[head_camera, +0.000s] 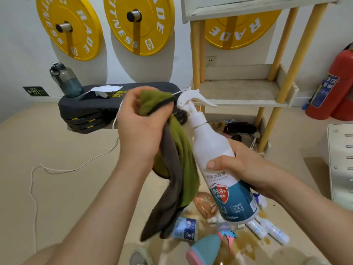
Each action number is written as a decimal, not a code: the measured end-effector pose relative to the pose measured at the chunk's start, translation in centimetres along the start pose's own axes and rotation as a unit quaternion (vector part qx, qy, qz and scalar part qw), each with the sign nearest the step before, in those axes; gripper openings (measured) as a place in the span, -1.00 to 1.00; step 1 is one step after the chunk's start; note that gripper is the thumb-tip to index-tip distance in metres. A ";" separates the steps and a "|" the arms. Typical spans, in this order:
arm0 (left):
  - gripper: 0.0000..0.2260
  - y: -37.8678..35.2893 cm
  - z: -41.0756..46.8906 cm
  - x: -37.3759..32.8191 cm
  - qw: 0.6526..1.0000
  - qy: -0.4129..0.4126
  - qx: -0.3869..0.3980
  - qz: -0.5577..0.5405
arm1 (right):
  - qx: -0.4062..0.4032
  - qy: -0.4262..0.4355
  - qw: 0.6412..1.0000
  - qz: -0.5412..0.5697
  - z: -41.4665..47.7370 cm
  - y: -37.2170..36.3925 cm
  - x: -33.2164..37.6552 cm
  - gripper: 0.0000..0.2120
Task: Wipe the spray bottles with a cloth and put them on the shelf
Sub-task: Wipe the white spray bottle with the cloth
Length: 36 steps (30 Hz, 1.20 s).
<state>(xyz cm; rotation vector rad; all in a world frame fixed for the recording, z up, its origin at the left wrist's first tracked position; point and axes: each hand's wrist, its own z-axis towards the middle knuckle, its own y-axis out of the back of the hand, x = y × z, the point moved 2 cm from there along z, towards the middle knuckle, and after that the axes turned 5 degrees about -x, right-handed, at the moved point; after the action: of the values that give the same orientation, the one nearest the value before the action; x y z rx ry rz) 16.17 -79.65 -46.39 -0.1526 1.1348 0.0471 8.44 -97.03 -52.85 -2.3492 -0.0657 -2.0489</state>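
Glossy white plastic bottle [219, 159] — soft, matt green-grey cloth [177, 155].

Right hand [244, 167] grips white spray bottle [210, 146] round its middle; bottle tilted, head toward 11 o'clock. Left hand [139, 127] bunches green-grey cloth [183, 150] against the back of the spray head, loose end hanging toward 6. Shelf [246, 100] at 1 o'clock, pale boards on yellow posts. Small bottles [267, 229] lie on the floor at 5, beside a brownish spill [246, 247]. Yellow plates [137, 25] on the wall at 11 to 12. Extinguisher [332, 83] at 3. Dark jug [66, 81] on black pads [95, 106] at 10. White cord [57, 169] at 9.
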 end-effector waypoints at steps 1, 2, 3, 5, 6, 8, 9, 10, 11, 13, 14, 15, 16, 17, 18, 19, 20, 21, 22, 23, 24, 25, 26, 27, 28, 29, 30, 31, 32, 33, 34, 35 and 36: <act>-0.75 0.3 0.6 -0.1 0.993 0.053 -0.017 -0.103 | 0.009 0.002 1.000 -0.004 0.0 -0.3 0.0 -0.42; -0.76 0.5 1.1 -0.3 0.976 0.097 -0.018 -0.193 | 0.012 0.002 1.000 -0.013 0.1 -0.6 -0.1 -0.39; -0.80 0.8 1.5 -0.4 0.961 0.124 -0.007 -0.248 | 0.008 0.001 1.000 -0.023 0.1 -0.8 -0.2 -0.37; -0.81 1.0 1.8 -0.5 0.953 0.143 0.027 -0.267 | -0.009 0.008 0.999 -0.031 0.1 -1.1 0.1 -0.39; -0.81 0.9 1.6 -0.4 0.955 0.143 0.045 -0.256 | -0.023 0.016 0.999 -0.036 0.1 -1.2 0.3 -0.39; -0.82 0.2 0.7 -0.1 0.969 0.139 0.080 -0.191 | -0.063 0.031 0.995 -0.076 -0.1 -1.7 0.6 -0.38; -0.81 -0.2 0.3 0.1 0.978 0.128 0.087 -0.138 | -0.089 0.035 0.990 -0.107 -0.2 -2.2 0.7 -0.41; -0.76 -0.4 -0.1 0.4 0.985 0.118 0.086 -0.089 | -0.115 0.040 0.982 -0.144 -0.4 -2.6 0.7 -0.45; -0.70 -0.5 -0.3 0.6 0.989 0.113 0.076 -0.053 | -0.140 0.051 0.972 -0.181 -0.5 -3.1 0.7 -0.49; -0.63 -0.4 -0.2 0.5 0.991 0.123 0.053 -0.024 | -0.169 0.063 0.958 -0.225 -0.8 -3.6 0.5 -0.53; -0.61 -0.2 0.0 0.4 0.991 0.121 0.050 -0.006 | -0.172 0.060 0.957 -0.226 -0.8 -3.5 0.5 -0.54; -0.61 0.0 0.2 0.3 0.993 0.108 0.052 0.021 | -0.160 0.051 0.964 -0.205 -0.9 -3.4 0.5 -0.56; -0.62 0.2 0.3 0.3 0.993 0.087 0.057 0.051 | -0.133 0.034 0.978 -0.158 -0.9 -3.3 0.7 -0.59; -0.63 0.4 0.4 0.3 0.993 0.062 0.065 0.071 | -0.094 0.014 0.991 -0.090 -0.9 -3.1 0.9 -0.62; -0.64 0.4 0.3 0.2 0.993 0.036 0.073 0.088 | -0.053 -0.004 0.998 -0.019 -1.0 -3.0 1.1 -0.64; -0.66 0.3 0.2 0.3 0.992 0.017 0.075 0.101 | -0.018 -0.013 0.999 0.042 -1.2 -2.8 1.4 -0.62; -0.69 0.1 0.0 0.4 0.992 0.017 0.067 0.101 | 0.006 -0.013 0.996 0.083 -1.2 -2.4 1.5 -0.59; -0.74 -0.1 -0.1 0.6 0.995 0.054 0.056 0.061 | 0.021 -0.011 0.994 0.107 -1.2 -2.1 1.6 -0.55; -0.82 -0.4 -0.3 0.4 0.991 0.119 0.051 -0.022 | 0.032 -0.012 0.992 0.120 -1.2 -1.9 1.7 -0.50; -0.88 -0.7 -0.3 0.4 0.976 0.183 0.052 -0.104 | 0.044 -0.016 0.991 0.125 -1.2 -1.7 1.8 -0.46; -0.88 -0.7 -0.1 0.4 0.964 0.219 0.055 -0.144 | 0.055 -0.016 0.991 0.124 -1.2 -1.6 1.8 -0.44; -0.85 -0.5 0.3 0.5 0.964 0.223 0.068 -0.125 | 0.066 -0.015 0.990 0.121 -1.3 -1.7 1.8 -0.44; -0.84 -0.1 0.6 0.5 0.977 0.189 0.095 -0.035 | 0.075 -0.013 0.990 0.122 -1.3 -1.9 1.8 -0.45; -0.86 0.2 1.0 0.7 0.979 0.117 0.125 0.115 | 0.077 -0.013 0.989 0.129 -1.4 -1.9 1.8 -0.46; -0.86 0.4 1.1 0.7 0.949 0.035 0.156 0.272 | 0.072 -0.015 0.987 0.140 -1.4 -1.9 1.7 -0.46; -0.84 0.5 0.8 0.7 0.898 -0.028 0.180 0.401 | 0.063 -0.019 0.986 0.154 -1.3 -1.8 1.5 -0.45; -0.82 0.4 0.4 0.7 0.852 -0.055 0.193 0.483 | 0.056 -0.027 0.984 0.170 -1.2 -1.7 1.3 -0.43; -0.81 0.2 0.1 0.6 0.829 -0.051 0.196 0.521 | 0.054 -0.038 0.981 0.184 -1.1 -1.6 1.1 -0.41; -0.81 0.0 0.0 0.3 0.826 -0.041 0.192 0.528 | 0.056 -0.049 0.978 0.195 -1.1 -1.7 0.9 -0.41; -0.84 -0.1 0.0 0.1 0.833 -0.030 0.187 0.521 | 0.061 -0.058 0.976 0.201 -1.1 -1.8 0.7 -0.43; -0.88 -0.2 0.1 -0.1 0.845 -0.017 0.182 0.502 | 0.068 -0.063 0.974 0.205 -1.0 -2.1 0.6 -0.46; -0.88 -0.2 0.2 -0.2 0.857 0.001 0.186 0.481 | 0.077 -0.066 0.974 0.205 -1.0 -2.4 0.5 -0.48; -0.80 -0.2 0.4 -0.1 0.866 0.019 0.191 0.462 | 0.085 -0.068 0.974 0.201 -1.1 -2.7 0.5 -0.49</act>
<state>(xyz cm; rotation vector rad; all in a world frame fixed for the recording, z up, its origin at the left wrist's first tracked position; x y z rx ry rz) 16.48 -79.82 -46.13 0.7638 1.1463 0.6695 7.29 -94.41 -52.26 -2.1772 0.2065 -1.6293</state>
